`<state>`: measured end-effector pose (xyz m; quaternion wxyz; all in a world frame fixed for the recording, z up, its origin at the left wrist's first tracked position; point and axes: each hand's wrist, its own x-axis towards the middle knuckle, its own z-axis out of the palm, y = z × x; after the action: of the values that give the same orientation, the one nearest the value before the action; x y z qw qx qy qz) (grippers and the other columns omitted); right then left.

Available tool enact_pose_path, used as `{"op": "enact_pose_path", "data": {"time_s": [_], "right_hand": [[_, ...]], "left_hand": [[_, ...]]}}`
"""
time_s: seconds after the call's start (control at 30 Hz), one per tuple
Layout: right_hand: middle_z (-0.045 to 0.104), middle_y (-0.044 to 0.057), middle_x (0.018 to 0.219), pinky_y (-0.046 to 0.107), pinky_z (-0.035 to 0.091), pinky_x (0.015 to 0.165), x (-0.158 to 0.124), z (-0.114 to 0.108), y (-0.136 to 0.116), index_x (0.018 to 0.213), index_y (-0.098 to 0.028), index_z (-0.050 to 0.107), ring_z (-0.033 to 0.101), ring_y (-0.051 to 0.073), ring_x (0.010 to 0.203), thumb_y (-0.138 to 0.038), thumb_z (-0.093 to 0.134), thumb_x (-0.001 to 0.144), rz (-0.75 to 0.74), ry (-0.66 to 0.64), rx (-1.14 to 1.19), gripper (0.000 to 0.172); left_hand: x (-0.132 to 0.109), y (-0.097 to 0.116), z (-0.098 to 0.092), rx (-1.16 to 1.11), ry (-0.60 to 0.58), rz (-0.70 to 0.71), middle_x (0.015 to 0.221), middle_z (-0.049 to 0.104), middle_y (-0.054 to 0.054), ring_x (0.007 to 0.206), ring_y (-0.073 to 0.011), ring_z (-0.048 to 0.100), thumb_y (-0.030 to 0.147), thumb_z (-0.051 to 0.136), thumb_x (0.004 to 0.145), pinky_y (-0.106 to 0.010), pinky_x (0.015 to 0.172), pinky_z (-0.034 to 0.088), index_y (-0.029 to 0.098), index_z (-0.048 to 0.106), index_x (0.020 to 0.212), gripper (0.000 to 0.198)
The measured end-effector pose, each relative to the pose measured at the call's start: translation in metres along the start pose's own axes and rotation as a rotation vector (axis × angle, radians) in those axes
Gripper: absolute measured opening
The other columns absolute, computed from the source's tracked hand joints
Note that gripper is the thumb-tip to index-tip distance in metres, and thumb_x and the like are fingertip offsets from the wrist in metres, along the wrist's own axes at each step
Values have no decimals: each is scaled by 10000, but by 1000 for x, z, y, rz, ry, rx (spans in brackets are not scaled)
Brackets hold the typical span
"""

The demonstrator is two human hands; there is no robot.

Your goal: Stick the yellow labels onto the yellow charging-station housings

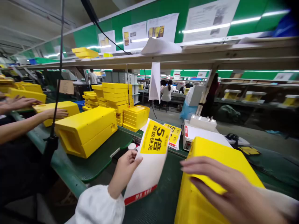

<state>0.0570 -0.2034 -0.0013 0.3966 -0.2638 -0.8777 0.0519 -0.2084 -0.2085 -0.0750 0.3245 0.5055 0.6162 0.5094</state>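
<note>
Your rectangular white-and-yellow sheet (149, 162) looks like smooth paper, the boxy yellow case (219, 151) nearest you like plastic (matt, mostly), your puffy white sleeve (100, 205) like soft cloth.

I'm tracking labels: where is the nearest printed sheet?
In the head view, the printed sheet is just below centre, held in the left hand, left of the nearest yellow box.

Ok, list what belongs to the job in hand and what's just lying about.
In the job:
- printed sheet, held in the left hand
- nearest yellow case, by the right hand; contact unclear
- similar sheets behind, probably spares

Seemingly just about:
- hanging white paper
- curled paper on the shelf
- black cord
</note>
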Motion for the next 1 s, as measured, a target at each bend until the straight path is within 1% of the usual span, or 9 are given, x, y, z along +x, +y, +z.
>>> {"op": "enact_pose_path", "data": {"time_s": [0.13,0.23,0.33,0.5,0.63,0.73,0.83,0.9,1.0], "right_hand": [[634,85,1087,355,528,856,41,37,-26,978,-188,637,593,203,1011,-184,486,860,-88,-62,51,192],[668,81,1016,306,538,825,49,46,-31,936,-169,657,626,185,945,-221,515,858,-80,-32,139,170],[687,64,935,217,535,781,45,42,-33,900,-167,668,647,145,863,-194,555,833,-61,1,259,134],[678,36,871,184,521,729,41,38,-43,843,-184,661,634,114,804,-162,589,795,36,6,410,89],[671,34,811,210,504,693,45,37,-39,786,-175,644,620,119,763,-174,521,827,81,-60,425,129],[641,30,704,234,495,595,63,24,-3,731,-162,615,598,128,649,-253,480,834,276,-17,383,193],[618,18,614,240,486,546,89,-7,57,664,-144,602,583,127,561,-261,543,773,530,250,258,170],[595,8,586,235,463,494,103,-35,91,659,-138,603,551,117,503,-236,559,748,589,422,151,139],[546,-13,554,207,387,415,113,-75,113,687,-146,625,474,91,446,-239,596,732,565,584,-8,107]], "left_hand": [[-38,45,22,-165,9,130,709,631,-17,669,-161,603,447,595,738,-227,582,463,185,522,773,274],[-57,55,27,-112,109,231,666,618,-8,597,-145,571,441,541,781,-220,556,446,195,577,783,248],[-63,59,27,-61,201,344,701,641,-9,633,-149,574,385,522,800,-217,612,441,210,625,780,204],[-62,63,21,31,67,511,734,651,2,647,-133,585,255,487,831,-184,601,425,227,645,831,161],[-59,60,15,50,-43,500,660,606,21,587,-109,547,289,476,840,-168,550,398,223,614,782,164],[-41,44,3,29,-57,271,641,581,10,556,-127,520,436,451,830,-193,499,379,207,561,810,255],[-7,9,-14,79,3,41,818,623,-24,737,-178,576,522,412,812,-232,626,441,207,498,938,350],[17,-24,-21,171,-36,-21,909,629,-46,852,-210,579,507,377,812,-274,724,449,204,491,926,343],[42,-79,-16,289,-111,-87,764,625,-62,776,-254,588,435,400,773,-337,713,443,195,494,749,259]]}}
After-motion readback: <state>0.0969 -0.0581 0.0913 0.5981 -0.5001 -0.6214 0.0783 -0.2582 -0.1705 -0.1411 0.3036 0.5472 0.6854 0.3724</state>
